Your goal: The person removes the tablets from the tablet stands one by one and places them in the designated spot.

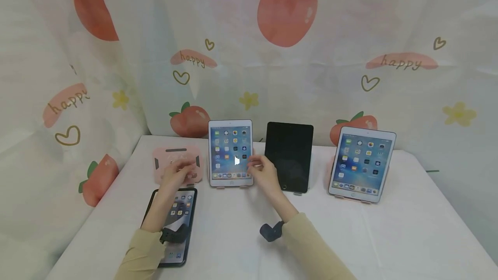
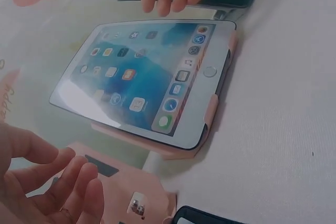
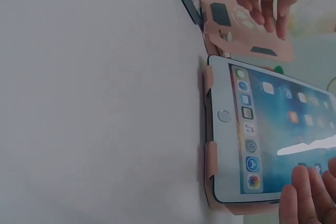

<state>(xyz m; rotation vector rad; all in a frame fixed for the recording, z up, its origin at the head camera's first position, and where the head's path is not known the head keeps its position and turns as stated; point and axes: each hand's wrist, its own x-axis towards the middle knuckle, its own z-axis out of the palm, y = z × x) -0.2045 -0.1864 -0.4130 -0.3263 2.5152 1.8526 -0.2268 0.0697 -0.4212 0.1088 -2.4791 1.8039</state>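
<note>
Item: one white-framed, rectangular tablet [image 1: 228,150], its glossy blue screen showing rows of icons. It is leaning back in a smooth pink holder [image 3: 211,161], whose small tabs are hooking over its lower edge, and is standing toward the rear of the white cloth-covered table [image 1: 233,228].
Item: one flat pink stand with dark grey inset pads [image 1: 179,154], sitting just left of that tablet.
Item: one black slab-shaped tablet with a dark screen [image 1: 289,154], tilting back on the other side.
Item: one second white-framed tablet [image 1: 362,165], propped farther right.
Item: one black-edged touchscreen device [image 1: 183,208], lying flat beneath the left forearm.
Backing: a pale, softly creasing fabric sheet [image 1: 229,85] printed with red fruit.
Hands: well apart. The left hand [image 1: 177,173] is hovering by the pink stand, fingers loosely bending, holding nothing. The right hand [image 1: 266,172] is hanging beside the tablet's right edge, fingers relaxed and holding nothing; I cannot tell whether they are touching it.
</note>
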